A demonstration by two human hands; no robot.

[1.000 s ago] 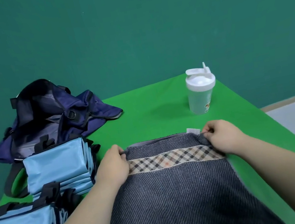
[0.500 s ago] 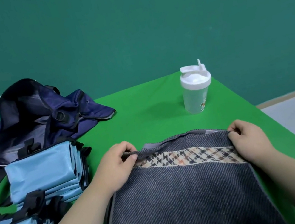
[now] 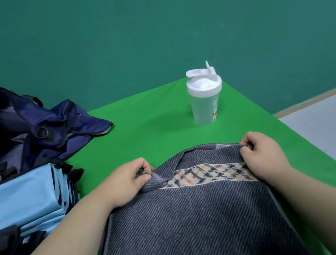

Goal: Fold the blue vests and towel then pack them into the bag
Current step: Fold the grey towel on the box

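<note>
now the towel lies spread before you on the green table, and its far edge, flat a second ago, has come up. your left hand pinches the far left corner, already turned over, and your right hand pinches the far right one, so the fold toward you looks just begun. folded vests sit stacked at your left, with the bag open behind them. a cup stands beyond the towel, then a teal wall, and grey floor to the right.
</note>
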